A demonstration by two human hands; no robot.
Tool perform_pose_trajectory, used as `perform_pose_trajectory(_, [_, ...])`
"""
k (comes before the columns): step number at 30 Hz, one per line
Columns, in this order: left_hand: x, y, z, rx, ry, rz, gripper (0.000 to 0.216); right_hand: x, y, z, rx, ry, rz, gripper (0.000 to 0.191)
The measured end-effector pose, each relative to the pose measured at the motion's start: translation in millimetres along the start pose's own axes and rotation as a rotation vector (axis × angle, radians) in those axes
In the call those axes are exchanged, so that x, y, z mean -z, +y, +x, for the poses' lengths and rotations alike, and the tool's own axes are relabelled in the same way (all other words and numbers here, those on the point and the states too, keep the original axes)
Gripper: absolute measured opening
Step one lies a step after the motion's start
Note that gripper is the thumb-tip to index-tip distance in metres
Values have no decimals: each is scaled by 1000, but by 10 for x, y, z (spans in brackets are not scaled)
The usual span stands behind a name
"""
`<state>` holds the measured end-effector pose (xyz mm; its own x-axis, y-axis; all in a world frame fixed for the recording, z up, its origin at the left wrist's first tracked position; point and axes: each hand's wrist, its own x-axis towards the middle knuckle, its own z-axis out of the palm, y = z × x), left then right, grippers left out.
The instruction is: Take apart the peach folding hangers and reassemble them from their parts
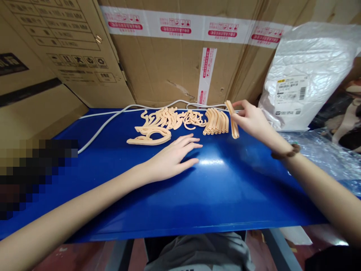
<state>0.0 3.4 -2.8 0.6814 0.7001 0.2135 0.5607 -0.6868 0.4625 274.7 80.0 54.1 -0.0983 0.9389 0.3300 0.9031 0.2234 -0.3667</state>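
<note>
My right hand (pixel 249 118) pinches a long beige plastic hanger arm (pixel 232 120) between thumb and fingers and holds it upright. Just left of it lies a neat row of matching curved hanger arms (pixel 216 121). My left hand (pixel 175 157) hovers or rests palm down over the blue table, fingers spread, with nothing in it. Beyond that hand are a heap of small beige hooks (pixel 194 119) and a pile of wavy beige pieces (pixel 162 118). Folded beige hangers (pixel 149 136) lie stacked to the left of my left hand.
A white cable (pixel 107 130) runs along the back of the blue table (pixel 158 210). Large cardboard boxes (pixel 169 64) stand behind it. At the right are a white labelled bag (pixel 307 75) and crumpled clear plastic film (pixel 318 154).
</note>
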Motion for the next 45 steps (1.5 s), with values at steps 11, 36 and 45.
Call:
perform_pose_trajectory(11, [-15, 193, 263, 483, 104, -983, 37, -275, -637, -900, 224, -337, 371, 43])
perform_pose_trajectory(36, [-55, 122, 95, 396, 13, 349, 26, -319, -285, -735, 284, -248, -79, 27])
perform_pose_trajectory(45, [-131, 144, 87, 310, -61, 515, 32, -350, -244, -710, 330, -277, -281, 32])
